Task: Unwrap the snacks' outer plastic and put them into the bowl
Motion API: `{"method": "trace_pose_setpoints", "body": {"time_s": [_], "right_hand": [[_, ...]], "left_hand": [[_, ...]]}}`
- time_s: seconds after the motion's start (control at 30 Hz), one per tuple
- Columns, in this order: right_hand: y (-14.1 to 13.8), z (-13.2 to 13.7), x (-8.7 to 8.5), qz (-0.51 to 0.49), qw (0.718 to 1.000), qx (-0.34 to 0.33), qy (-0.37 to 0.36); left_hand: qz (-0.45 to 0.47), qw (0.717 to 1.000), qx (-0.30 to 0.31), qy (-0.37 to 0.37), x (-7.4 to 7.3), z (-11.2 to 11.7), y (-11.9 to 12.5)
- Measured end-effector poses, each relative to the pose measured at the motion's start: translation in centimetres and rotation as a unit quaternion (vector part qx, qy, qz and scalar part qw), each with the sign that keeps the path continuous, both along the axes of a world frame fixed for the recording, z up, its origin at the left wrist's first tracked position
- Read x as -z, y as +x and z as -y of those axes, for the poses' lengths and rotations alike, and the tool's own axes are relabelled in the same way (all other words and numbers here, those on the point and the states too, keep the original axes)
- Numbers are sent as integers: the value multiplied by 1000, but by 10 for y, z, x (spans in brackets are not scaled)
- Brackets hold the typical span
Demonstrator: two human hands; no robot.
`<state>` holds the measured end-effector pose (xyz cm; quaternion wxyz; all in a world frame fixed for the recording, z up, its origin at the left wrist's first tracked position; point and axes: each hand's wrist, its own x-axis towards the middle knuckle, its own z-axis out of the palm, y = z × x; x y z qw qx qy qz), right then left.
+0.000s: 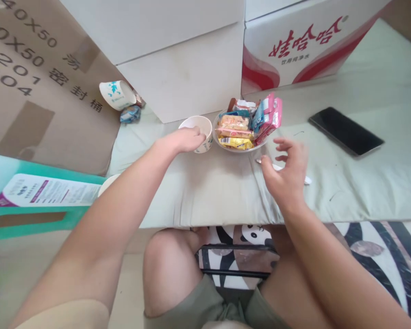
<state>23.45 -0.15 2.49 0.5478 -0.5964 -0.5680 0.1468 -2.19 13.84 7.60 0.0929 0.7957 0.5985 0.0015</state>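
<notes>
Long bare arms [126,210] reach out over bare knees [167,269] and green shorts [188,306]. Past them is a wide, pale green cloth [205,192]. At the left and back are a brown box [78,119], white boxes [185,68] and a red-and-white box [260,73]. By the left arm is a green jug [85,221]. A clear bowl [238,150] of snack packs [234,132] sits on the cloth, with a black phone [345,131] well to its right.

The right hand [287,173], near the bowl, has its thumb and fingers spread and bent, holding nothing. The left hand [191,139] is half curled, fingers over the rim of a paper cup [207,145] just left of the bowl; I cannot tell if it grips it. Under the right hand lies a thin white stick [307,180].
</notes>
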Motion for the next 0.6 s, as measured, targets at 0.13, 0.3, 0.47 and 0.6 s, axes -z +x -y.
{"method": "trace_pose_setpoints", "body": {"time_s": [0.13, 0.3, 0.47, 0.6], "right_hand": [[7, -16, 12, 83, 996, -21, -4], [-1, -34, 30, 151, 986, -34, -63], [-4, -49, 33, 156, 985, -15, -66], [-3, -51, 31, 128, 990, -7, -56]], "left_hand": [[-62, 997, 26, -42, -6, 20, 1], [-37, 994, 48, 94, 6, 34, -8], [91, 985, 1, 149, 6, 57, -15], [210, 953, -85, 200, 11, 86, -9]]}}
